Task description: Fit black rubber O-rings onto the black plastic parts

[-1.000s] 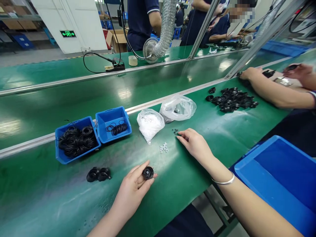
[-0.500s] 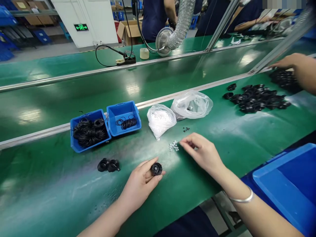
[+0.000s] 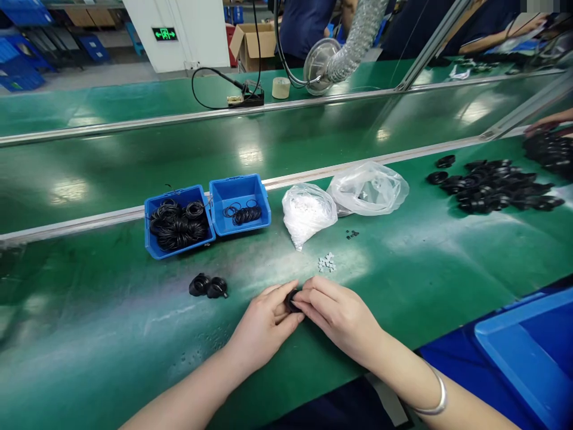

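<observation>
My left hand (image 3: 264,325) and my right hand (image 3: 335,313) meet low on the green belt, both on a round black rubber part (image 3: 292,300). The fingers of both hands hide most of it. My right fingertips press on its top, and whether they pinch something small there is hidden. A small heap of pale grey pieces (image 3: 326,263) lies just beyond my fingers. A few tiny dark pieces (image 3: 352,235) sit further up. To the left of my left hand, a pair of similar black rubber parts (image 3: 208,286) rests on the belt.
Two blue bins (image 3: 179,222) hold black rubber rings. Next to them stand a white bag (image 3: 308,215) and a transparent bag (image 3: 369,191). Black rubber parts (image 3: 496,186) lie heaped at right, under a co-worker's hand (image 3: 544,124). A blue tote (image 3: 523,352) stands at lower right.
My right hand has moved from the grey pieces to the black part held in my left hand. The view has tilted and shifted, and the co-worker's hand has drawn further right.
</observation>
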